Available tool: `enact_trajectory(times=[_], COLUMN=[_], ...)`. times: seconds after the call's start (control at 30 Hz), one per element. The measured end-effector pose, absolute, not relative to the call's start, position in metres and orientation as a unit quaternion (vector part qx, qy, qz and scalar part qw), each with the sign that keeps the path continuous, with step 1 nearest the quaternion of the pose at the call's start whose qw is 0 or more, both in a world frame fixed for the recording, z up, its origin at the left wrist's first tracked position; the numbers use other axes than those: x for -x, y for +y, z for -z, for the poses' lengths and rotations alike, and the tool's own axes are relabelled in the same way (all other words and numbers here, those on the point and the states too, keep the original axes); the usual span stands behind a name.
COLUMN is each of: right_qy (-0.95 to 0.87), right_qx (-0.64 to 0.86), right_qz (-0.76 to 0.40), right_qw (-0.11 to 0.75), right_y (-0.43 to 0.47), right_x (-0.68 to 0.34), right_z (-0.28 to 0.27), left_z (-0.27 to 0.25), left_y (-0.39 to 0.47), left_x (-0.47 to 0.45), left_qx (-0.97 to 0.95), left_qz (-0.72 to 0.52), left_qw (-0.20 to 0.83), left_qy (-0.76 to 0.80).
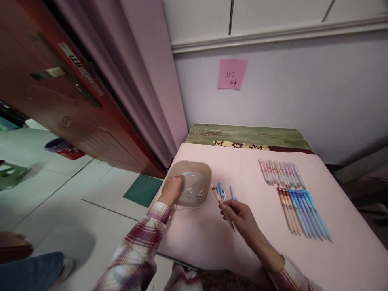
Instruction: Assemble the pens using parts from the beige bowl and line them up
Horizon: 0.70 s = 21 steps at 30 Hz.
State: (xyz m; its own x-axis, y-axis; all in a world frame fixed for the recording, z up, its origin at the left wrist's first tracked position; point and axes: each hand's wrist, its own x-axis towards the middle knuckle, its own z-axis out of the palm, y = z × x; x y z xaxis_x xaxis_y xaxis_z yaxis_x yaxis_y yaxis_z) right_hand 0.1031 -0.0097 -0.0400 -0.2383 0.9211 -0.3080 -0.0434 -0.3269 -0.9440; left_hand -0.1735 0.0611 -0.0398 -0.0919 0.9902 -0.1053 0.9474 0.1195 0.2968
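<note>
My right hand (239, 218) pinches a brown-and-peach mechanical pencil (216, 194), tilted, with a white tip showing at its upper end. In the beige tray (207, 171) on the left of the table, my left hand (172, 190) reaches down with its fingers curled; whatever they hold is hidden. Small white pieces (200, 194) and a little blue cap (188, 173) lie in that tray. Just beyond my right hand are several loose blue pencils (220, 190). To the right lies a row of brown and blue pencils (304, 214), with a row of pale, clear-looking pencils (280, 173) behind it.
A pink cover (348, 242) lies over the table, whose green patterned end (251, 133) shows at the wall. A pink note (232, 74) is stuck on the wall. To the left are a brown door (75, 101), a purple curtain (142, 72) and another person's leg (33, 270).
</note>
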Motion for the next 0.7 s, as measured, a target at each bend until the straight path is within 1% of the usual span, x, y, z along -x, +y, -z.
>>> enact_trajectory(times=[0.13,0.2,0.23,0.27,0.3,0.37,0.4,0.47,0.7], right_qy=[-0.451,-0.470,-0.484,-0.499,-0.512,-0.529,-0.532,-0.533,-0.540], right_qx=[0.492,0.484,0.477,0.470,0.463,0.455,0.455,0.457,0.467], right_qz=[-0.645,-0.636,-0.629,-0.622,-0.616,-0.609,-0.607,-0.604,-0.589], right_qw=[0.372,0.375,0.377,0.378,0.379,0.377,0.376,0.377,0.378], right_y=[-0.010,-0.011,-0.011,-0.012,-0.012,-0.014,-0.014,-0.015,-0.018], right_x=[-0.103,-0.103,-0.102,-0.102,-0.101,-0.100,-0.100,-0.101,-0.105], right_z=[0.042,0.046,0.048,0.049,0.051,0.052,0.052,0.051,0.049], left_z=[0.029,0.022,0.018,0.015,0.013,0.010,0.009,0.008,0.005], left_y=[0.058,0.052,0.047,0.041,0.035,0.025,0.021,0.016,0.011], left_x=[0.169,0.154,0.144,0.132,0.120,0.097,0.087,0.073,0.060], left_qx=[-0.651,-0.616,-0.558,-0.480,-0.401,-0.274,-0.235,-0.194,-0.193], left_qz=[-0.138,-0.238,-0.340,-0.444,-0.516,-0.574,-0.588,-0.604,-0.626], left_qw=[0.146,0.202,0.273,0.365,0.445,0.553,0.580,0.600,0.581], left_qy=[0.732,0.723,0.706,0.663,0.612,0.538,0.513,0.487,0.484])
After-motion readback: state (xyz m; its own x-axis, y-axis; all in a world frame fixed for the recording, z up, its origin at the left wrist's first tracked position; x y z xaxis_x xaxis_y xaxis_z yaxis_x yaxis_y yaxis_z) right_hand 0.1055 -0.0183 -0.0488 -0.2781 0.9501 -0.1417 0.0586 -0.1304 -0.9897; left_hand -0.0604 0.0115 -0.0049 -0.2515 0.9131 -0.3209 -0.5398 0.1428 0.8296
